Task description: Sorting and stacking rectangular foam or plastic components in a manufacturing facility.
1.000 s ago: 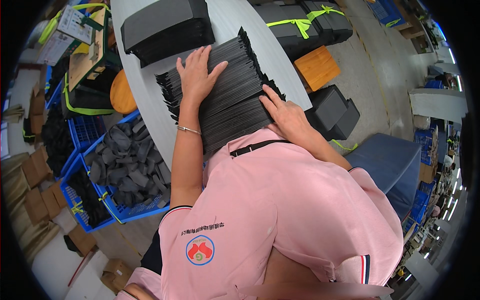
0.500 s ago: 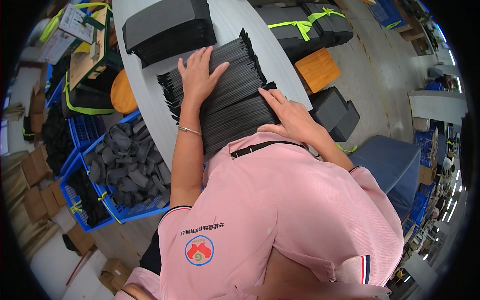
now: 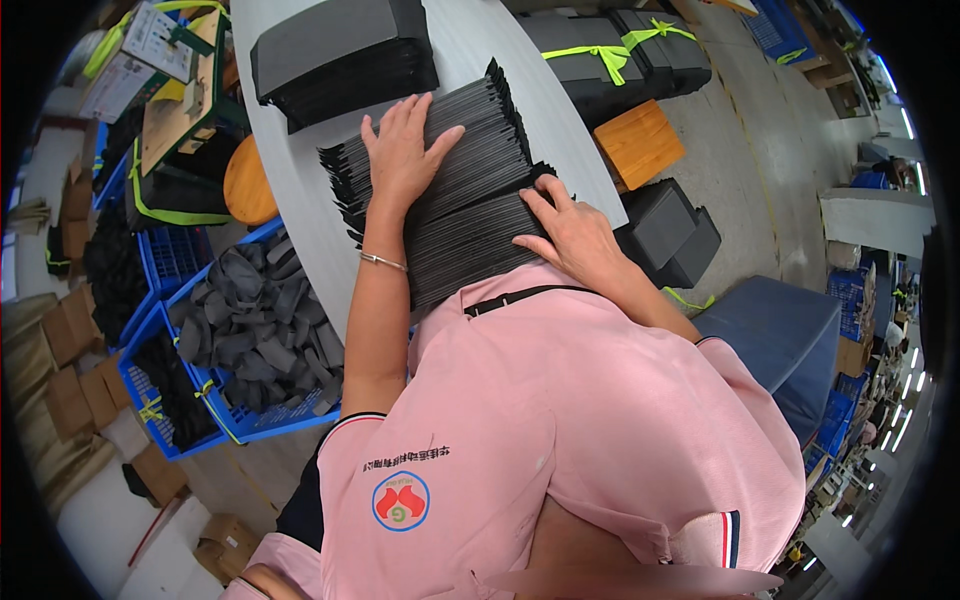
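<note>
Thin dark grey sheets with black edges lie fanned in overlapping rows on the table, right in front of my body. My left hand rests palm down on the far row, its fingers and thumb spread. At the right end of the nearer row is my right hand. Its fingertips bend onto the sheets' edges, and the thumb stands apart, lying toward the near side of the row. Beyond my left hand sits a neat stack of similar dark pieces.
The pale table narrows toward me. On the left, a blue crate holds loose grey pieces, beside a round wooden stool. To the right are a square wooden stool, dark bundles and a blue padded block.
My right hand has drawn its fingers in and bent them more over the edges of the sheets, with the hand shifting slightly. My left hand stays on the far row.
</note>
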A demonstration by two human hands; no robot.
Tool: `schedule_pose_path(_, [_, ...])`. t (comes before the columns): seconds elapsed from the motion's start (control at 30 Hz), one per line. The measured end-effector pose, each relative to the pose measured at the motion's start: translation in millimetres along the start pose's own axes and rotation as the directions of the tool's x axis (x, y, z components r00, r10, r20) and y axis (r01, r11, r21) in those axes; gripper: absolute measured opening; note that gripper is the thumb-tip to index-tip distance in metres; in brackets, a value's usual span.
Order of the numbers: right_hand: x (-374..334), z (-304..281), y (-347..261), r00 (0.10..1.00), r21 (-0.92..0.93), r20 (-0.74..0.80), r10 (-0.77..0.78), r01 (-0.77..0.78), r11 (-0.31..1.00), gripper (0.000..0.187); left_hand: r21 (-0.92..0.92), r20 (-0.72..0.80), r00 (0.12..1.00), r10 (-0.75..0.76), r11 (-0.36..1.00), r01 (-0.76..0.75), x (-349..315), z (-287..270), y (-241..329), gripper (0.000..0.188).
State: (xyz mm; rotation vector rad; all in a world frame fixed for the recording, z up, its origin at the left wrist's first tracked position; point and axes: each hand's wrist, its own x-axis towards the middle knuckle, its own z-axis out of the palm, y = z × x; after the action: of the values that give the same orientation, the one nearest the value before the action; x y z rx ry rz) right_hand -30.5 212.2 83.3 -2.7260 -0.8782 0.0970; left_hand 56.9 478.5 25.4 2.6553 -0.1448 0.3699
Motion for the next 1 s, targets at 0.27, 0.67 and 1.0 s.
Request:
schedule_pose_path(0.27, [4, 2, 0, 0.999, -0.023, 0.037, 0.015, -0.014, 1.0, 0.062, -0.005, 0.004, 1.0, -0.002, 1.0, 0.002, 0, -1, 0, 0.072])
schedule_pose_path(0.67, [15, 10, -5, 0.999, -0.111, -0.046, 0.022, -0.027, 0.993, 0.074, 0.018, -0.007, 1.0, -0.003, 1.0, 0.003, -1, -1, 1, 0.071])
schedule_pose_path(1.0, [15, 12, -5, 0.994, -0.174, -0.1, -0.034, 0.017, 0.985, 0.07, 0.022, -0.015, 1.0, 0.0, 1.0, 0.0, 0, 0, 0, 0.071])
